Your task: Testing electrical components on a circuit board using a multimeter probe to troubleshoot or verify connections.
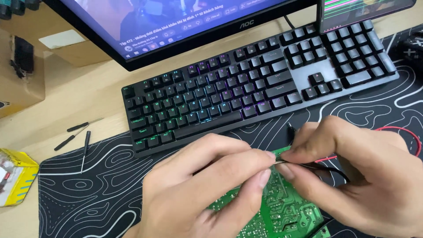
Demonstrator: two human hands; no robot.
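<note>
Our hands, head cam.
We've got left hand [207, 189] + right hand [352, 176] both bare: no gloves, rings, watch; no sleeves in view, nails short.

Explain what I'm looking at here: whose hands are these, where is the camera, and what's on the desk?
One camera sits on the person's head, looking down. The left hand and right hand pinch a thin black wire above a green circuit board. A red wire loops by the right hand. They work over a black patterned mat. Behind are a lit keyboard and a monitor. Small screwdrivers and a yellow box lie on the left.
</note>
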